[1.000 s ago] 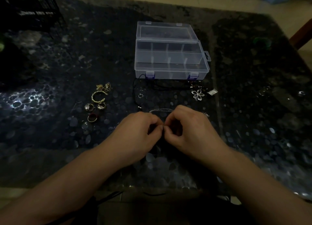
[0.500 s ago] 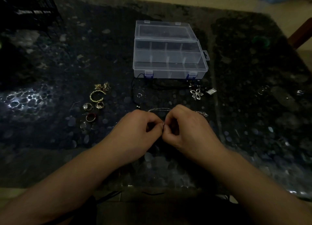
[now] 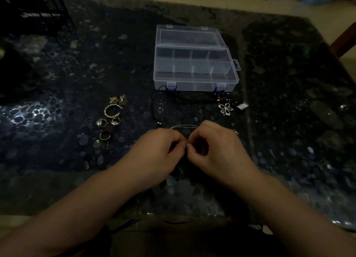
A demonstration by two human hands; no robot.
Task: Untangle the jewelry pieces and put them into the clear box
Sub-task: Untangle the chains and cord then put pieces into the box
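Observation:
A thin silver chain lies on the dark table and runs behind my hands, its clasp end showing at the right. My left hand and my right hand meet fingertip to fingertip, both pinching the chain at the same spot. The clear box stands open beyond them, lid tipped back, its compartments showing nothing inside. A black cord necklace lies in front of the box, a silver flower pendant to its right. At the left lie a gold bangle and several rings.
The table top is dark, glossy and pebble-patterned. A black wire rack stands at the far left corner. A green object lies at the far right. A small silver piece rests beside the flower pendant.
Both hands stay together pinching the chain, with only slight finger shifts. The view has barely moved.

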